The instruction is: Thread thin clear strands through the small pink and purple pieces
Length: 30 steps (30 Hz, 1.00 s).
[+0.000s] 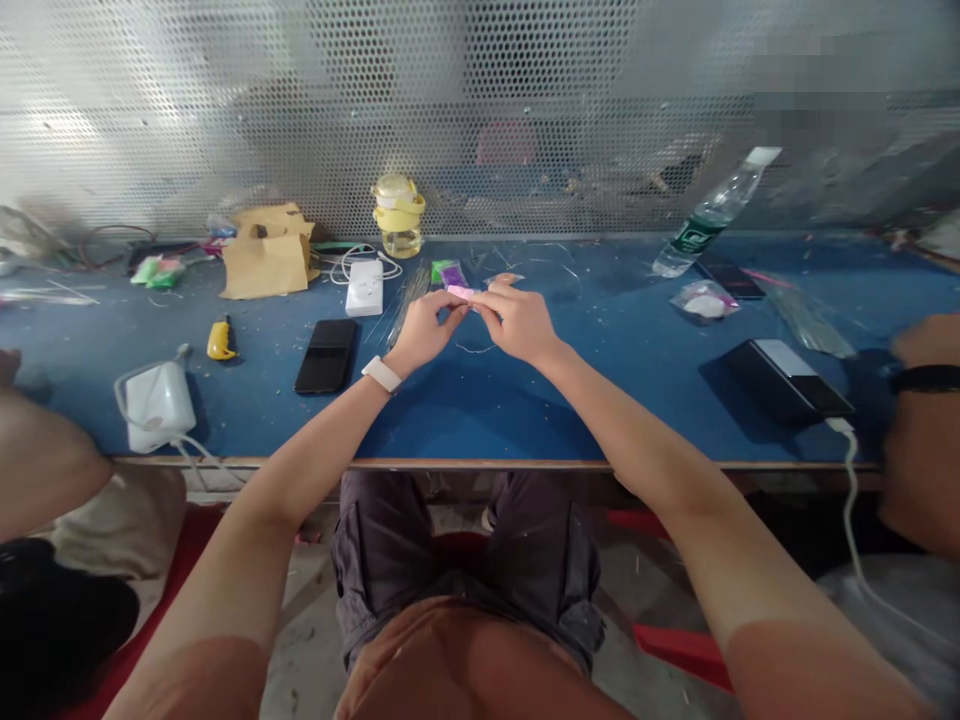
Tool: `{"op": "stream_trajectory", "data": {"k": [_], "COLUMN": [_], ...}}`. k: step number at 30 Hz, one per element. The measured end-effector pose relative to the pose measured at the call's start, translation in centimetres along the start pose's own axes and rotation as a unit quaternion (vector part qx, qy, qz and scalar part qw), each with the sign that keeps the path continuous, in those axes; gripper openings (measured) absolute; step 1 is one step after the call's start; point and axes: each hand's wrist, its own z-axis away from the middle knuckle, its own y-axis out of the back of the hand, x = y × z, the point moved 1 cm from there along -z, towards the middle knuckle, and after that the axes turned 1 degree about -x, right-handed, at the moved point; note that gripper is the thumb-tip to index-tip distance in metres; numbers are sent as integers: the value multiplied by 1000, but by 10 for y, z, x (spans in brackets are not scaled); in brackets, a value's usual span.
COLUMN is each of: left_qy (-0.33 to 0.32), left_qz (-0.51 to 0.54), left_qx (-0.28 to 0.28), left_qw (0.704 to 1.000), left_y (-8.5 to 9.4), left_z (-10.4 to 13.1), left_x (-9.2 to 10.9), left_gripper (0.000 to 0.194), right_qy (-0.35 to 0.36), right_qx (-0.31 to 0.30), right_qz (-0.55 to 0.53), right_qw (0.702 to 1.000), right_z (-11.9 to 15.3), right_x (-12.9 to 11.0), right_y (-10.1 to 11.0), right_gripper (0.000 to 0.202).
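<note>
My left hand (426, 328) and my right hand (519, 318) meet over the middle of the blue table, thumbs and forefingers pinched together fingertip to fingertip. Whatever lies between the fingertips is too small to make out. A small pink piece (460, 292) shows right at the fingertips; I cannot tell if it is held or lies behind them. Just below, a thin pale strand (476, 350) curves over the table. Behind the hands are a green packet (438, 269), a purple packet (452, 275) and a small clear bag (505, 279). Thin wires (411, 300) lie beside my left hand.
To the left lie a black phone (325, 356), white power bank (365, 288), yellow cutter (220, 340), white charger (159, 405) and brown paper (266, 265). A yellow-lidded cup (400, 215) stands behind. Rightward are a tilted water bottle (712, 215) and black box (780, 380). People's arms flank both sides.
</note>
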Motion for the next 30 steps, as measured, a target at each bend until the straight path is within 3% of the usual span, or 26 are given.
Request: {"op": "stream_trajectory", "data": {"k": [4,7,10,13,16,18,23,30], "left_qy": [73,163,217,176,78,30,-37,-52], "left_qz": [153,306,355,292,149,35,-151,-171], "left_qx": [-44,-88,-105,-89,-58,-39,-19,17], "left_qw": [985,934,903,936,984,998,988,984], "left_y": [-4,-6,-5,-2,1,1,0,2], "left_z": [-1,2,3,2,1,3,9,9], "left_x": [-5,-7,-7,-3,3,6,6,8], "left_gripper": [27,28,24,13,18,21,19,4], "right_qy": [24,40,35,5,-17,-20,-22,-20], "right_qx": [-27,-46,-52,-22,3,3,-35,-35], "right_qz": [57,66,57,31,0,-16,-33,-41], "right_qw": [998,996,996,999,1000,1000,999,998], "right_z": [0,-1,-1,0,0,-1,-2,-3], "right_x": [4,6,9,13,14,11,2,5], "right_y": [6,9,8,4,1,0,3,4], "right_gripper": [51,50,49,50,50,49,45,44]}}
